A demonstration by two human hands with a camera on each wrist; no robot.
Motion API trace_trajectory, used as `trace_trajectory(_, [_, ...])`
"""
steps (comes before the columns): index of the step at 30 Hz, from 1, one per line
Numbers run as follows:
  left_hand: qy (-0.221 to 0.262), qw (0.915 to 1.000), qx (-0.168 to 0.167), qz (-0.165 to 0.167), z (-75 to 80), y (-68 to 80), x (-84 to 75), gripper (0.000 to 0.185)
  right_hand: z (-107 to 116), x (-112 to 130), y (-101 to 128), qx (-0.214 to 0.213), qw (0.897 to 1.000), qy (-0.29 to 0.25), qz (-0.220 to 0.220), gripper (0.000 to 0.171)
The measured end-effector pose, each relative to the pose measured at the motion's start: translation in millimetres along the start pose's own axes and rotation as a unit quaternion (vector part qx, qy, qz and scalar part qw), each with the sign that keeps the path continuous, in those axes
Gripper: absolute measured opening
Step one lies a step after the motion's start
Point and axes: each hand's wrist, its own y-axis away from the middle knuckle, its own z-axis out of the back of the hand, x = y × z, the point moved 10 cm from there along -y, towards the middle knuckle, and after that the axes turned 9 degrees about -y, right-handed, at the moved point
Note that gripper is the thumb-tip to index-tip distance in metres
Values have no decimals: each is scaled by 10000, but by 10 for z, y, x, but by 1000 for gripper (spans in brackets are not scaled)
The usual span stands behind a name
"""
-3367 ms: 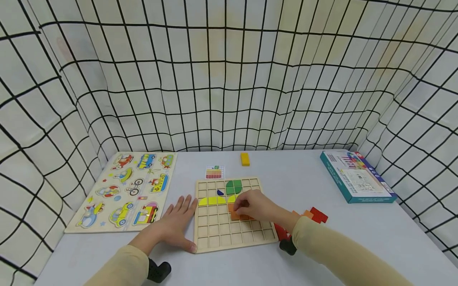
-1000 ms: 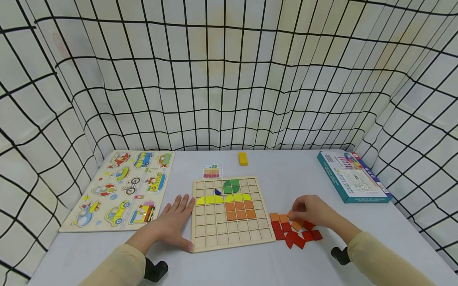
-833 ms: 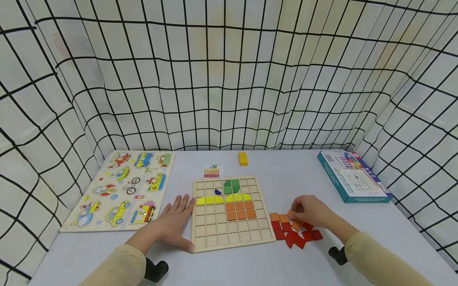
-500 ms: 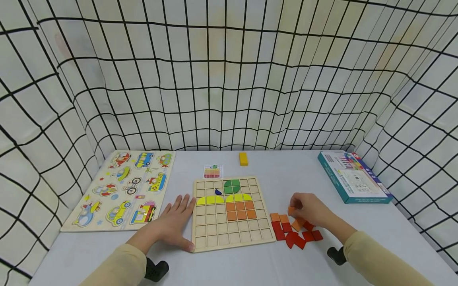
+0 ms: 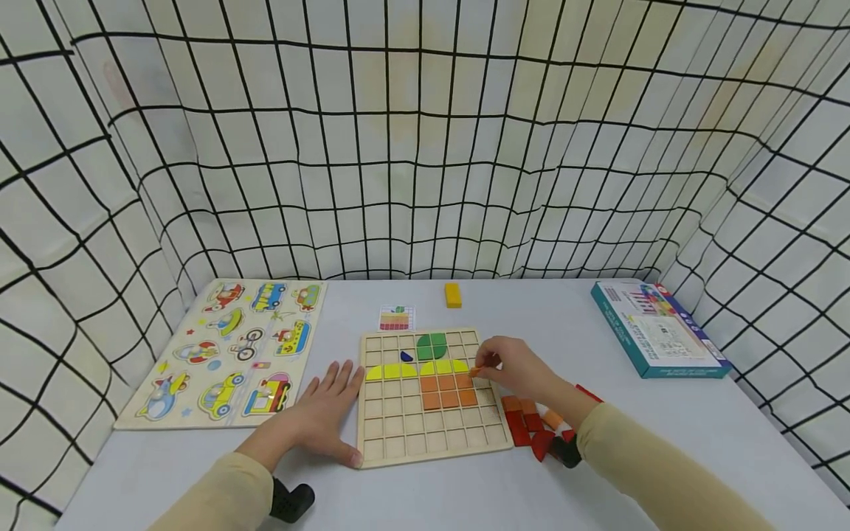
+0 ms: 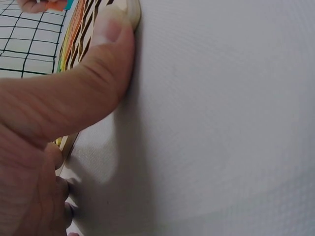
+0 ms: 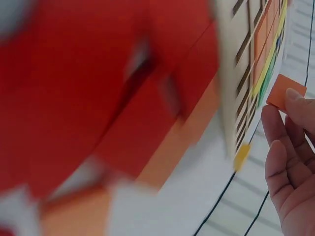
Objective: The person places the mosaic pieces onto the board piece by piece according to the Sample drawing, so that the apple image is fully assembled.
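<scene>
My right hand (image 5: 516,363) pinches an orange square tile (image 7: 283,92) between thumb and fingers, over the right part of a wooden grid board (image 5: 392,428). On the board lie two rows of orange tiles (image 5: 449,390), yellow pieces (image 5: 392,372) above them, a green leaf shape (image 5: 432,346) and a small dark blue piece (image 5: 406,356). My left hand (image 5: 327,417) lies with straight, spread fingers at the board's left side. In the left wrist view its thumb (image 6: 109,54) touches the board's corner.
Loose red and orange tiles (image 5: 520,428) lie right of the board, partly under my right forearm. A picture card (image 5: 396,318) and yellow block (image 5: 453,296) sit behind it. A vehicle puzzle board (image 5: 222,354) is at left, a teal-edged box (image 5: 660,330) at right.
Orange tiles under my right hand came into view on the board as it went to the loose pile. It took an orange tile there and has come back left over the board. Left hand stayed.
</scene>
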Motion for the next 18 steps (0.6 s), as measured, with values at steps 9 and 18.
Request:
trace_trajectory(9, [8,10000,-20,8,-4,6,-2,134,-492,510,-352,632,9974,-59,339,7])
trace_trajectory(18, [5,10000,-44,-5,5,14,5,133,-722,569,-486,827,9962,-161,220,4])
